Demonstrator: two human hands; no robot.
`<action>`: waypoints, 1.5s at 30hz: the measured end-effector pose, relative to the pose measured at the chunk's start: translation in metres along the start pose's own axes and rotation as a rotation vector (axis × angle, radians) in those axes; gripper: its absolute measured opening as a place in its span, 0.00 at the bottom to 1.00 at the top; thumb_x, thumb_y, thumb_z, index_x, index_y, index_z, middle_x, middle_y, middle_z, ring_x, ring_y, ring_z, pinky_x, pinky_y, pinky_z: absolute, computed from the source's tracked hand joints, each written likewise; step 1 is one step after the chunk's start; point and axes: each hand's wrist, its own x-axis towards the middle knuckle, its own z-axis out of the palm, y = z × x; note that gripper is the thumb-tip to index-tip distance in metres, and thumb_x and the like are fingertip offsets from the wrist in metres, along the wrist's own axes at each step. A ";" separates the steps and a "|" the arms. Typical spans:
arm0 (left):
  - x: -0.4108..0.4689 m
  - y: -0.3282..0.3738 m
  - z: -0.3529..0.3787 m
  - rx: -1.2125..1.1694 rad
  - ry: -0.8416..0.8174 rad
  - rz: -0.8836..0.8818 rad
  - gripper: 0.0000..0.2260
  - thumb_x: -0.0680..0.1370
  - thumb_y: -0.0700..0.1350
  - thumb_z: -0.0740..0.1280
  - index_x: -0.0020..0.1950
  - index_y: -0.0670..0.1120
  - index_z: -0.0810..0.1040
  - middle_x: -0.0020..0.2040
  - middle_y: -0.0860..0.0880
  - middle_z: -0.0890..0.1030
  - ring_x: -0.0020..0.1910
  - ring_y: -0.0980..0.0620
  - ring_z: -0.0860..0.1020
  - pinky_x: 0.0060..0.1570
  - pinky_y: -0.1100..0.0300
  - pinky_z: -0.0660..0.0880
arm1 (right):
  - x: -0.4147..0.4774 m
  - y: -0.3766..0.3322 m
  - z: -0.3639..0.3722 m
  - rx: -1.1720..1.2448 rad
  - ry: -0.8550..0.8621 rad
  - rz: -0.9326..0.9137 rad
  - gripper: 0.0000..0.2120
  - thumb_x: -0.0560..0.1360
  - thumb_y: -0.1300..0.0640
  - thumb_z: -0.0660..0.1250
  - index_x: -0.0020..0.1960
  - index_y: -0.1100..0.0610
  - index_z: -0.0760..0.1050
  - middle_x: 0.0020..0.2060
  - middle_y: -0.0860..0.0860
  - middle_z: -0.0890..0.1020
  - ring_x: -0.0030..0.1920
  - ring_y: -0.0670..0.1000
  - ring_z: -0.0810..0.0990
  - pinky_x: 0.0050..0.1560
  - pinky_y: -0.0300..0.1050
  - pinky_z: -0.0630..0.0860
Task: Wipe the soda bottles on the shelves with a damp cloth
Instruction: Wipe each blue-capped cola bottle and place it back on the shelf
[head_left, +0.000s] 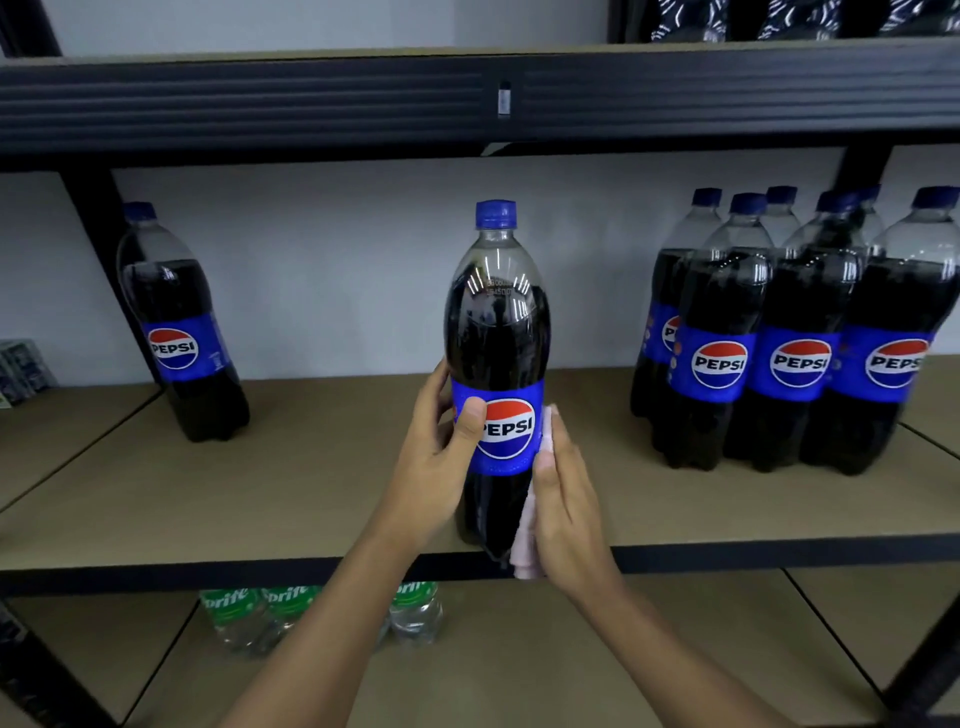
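A large Pepsi bottle (497, 332) with a blue cap stands upright in front of the middle shelf (291, 499), held at its front edge. My left hand (441, 457) grips it at the blue label, thumb across the logo. My right hand (563, 499) presses a pale pink cloth (525, 545) flat against the bottle's right side, fingers straight. The cloth runs from the label down to the bottle's base.
One Pepsi bottle (179, 332) stands alone at the shelf's left. Several more Pepsi bottles (789, 343) cluster at the right. Sprite bottles (270, 613) lie on the lower shelf. A black beam (311, 104) of the upper shelf crosses overhead.
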 end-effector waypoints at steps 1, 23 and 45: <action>-0.002 -0.001 0.001 -0.008 0.003 0.009 0.23 0.79 0.54 0.64 0.73 0.60 0.65 0.68 0.57 0.79 0.64 0.62 0.79 0.57 0.68 0.76 | 0.001 0.001 -0.008 -0.098 -0.003 0.012 0.23 0.86 0.42 0.48 0.81 0.38 0.55 0.66 0.22 0.66 0.71 0.32 0.65 0.69 0.33 0.62; -0.047 -0.036 -0.021 0.153 -0.041 -0.100 0.32 0.74 0.52 0.73 0.76 0.62 0.65 0.69 0.64 0.77 0.69 0.64 0.75 0.62 0.69 0.75 | 0.002 -0.004 -0.052 -0.195 -0.162 0.158 0.28 0.80 0.45 0.68 0.77 0.35 0.62 0.65 0.35 0.72 0.65 0.37 0.71 0.63 0.22 0.61; 0.081 -0.103 0.033 0.263 -0.161 -0.060 0.28 0.80 0.40 0.72 0.79 0.48 0.68 0.68 0.56 0.79 0.63 0.68 0.78 0.61 0.73 0.73 | 0.095 0.062 -0.050 0.058 -0.039 0.171 0.29 0.80 0.64 0.69 0.68 0.36 0.65 0.61 0.33 0.76 0.62 0.32 0.76 0.61 0.29 0.74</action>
